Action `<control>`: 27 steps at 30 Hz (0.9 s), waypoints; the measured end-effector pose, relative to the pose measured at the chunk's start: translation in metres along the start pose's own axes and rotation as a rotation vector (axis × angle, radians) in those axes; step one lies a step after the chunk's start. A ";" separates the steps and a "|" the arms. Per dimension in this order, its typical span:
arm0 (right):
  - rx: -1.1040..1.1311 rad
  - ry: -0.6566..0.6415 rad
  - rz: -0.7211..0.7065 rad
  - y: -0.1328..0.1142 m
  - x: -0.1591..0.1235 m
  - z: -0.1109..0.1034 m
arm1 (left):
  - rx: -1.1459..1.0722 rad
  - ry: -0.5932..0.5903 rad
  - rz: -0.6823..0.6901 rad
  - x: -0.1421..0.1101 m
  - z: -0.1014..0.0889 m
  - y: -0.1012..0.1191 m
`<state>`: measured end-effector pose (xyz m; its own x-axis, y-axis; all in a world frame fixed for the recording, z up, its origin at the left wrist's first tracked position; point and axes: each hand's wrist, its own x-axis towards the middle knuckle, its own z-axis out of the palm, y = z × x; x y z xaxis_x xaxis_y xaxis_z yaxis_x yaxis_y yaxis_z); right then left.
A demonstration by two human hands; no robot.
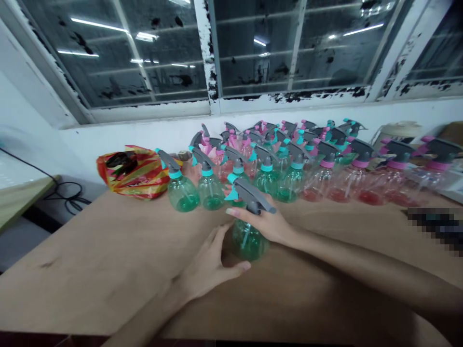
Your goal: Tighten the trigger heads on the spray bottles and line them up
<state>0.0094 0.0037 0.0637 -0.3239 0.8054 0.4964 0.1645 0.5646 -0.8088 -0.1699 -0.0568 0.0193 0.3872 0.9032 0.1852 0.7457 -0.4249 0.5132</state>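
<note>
A green spray bottle (249,245) with a grey and turquoise trigger head is in front of me, close to the wooden table. My right hand (274,222) wraps round its neck just below the head, thumb pointing left. To the left of the bottle's body, my left hand (206,266) is open, fingers and thumb spread apart in a curve. Whether its fingertips touch the plastic I cannot tell. Behind the hands stands a row of similar bottles, such as a green bottle (183,195) at the left end and a pink bottle (342,185) farther right.
The wooden table (108,270) runs up to a white wall under windows (137,53). More pink and turquoise sprayers crowd behind the front row. A red and yellow plastic bag (144,176) sits at the back left. Black cable (67,190) hangs beyond it. A pixelated dark object (439,226) lies right.
</note>
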 end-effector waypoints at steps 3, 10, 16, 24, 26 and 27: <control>0.061 -0.005 -0.031 -0.009 0.006 0.031 | -0.016 0.096 -0.050 -0.018 -0.003 -0.013; 0.076 -0.085 -0.093 -0.035 0.019 0.095 | 0.121 0.376 -0.133 -0.047 -0.024 -0.031; 0.012 -0.203 -0.186 -0.039 0.024 0.102 | 0.149 0.469 -0.130 -0.069 -0.056 -0.052; -0.357 -0.113 0.006 -0.021 0.065 0.086 | 0.090 0.592 -0.285 -0.074 -0.102 -0.113; -0.387 -0.116 0.003 -0.016 0.075 0.090 | 0.030 0.630 -0.312 -0.064 -0.109 -0.126; -0.399 -0.117 0.003 -0.014 0.080 0.093 | -0.011 0.658 -0.306 -0.059 -0.111 -0.131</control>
<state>-0.1051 0.0435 0.0854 -0.4230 0.7940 0.4367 0.5060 0.6067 -0.6130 -0.3508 -0.0474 0.0342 -0.2470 0.8324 0.4961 0.7617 -0.1497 0.6304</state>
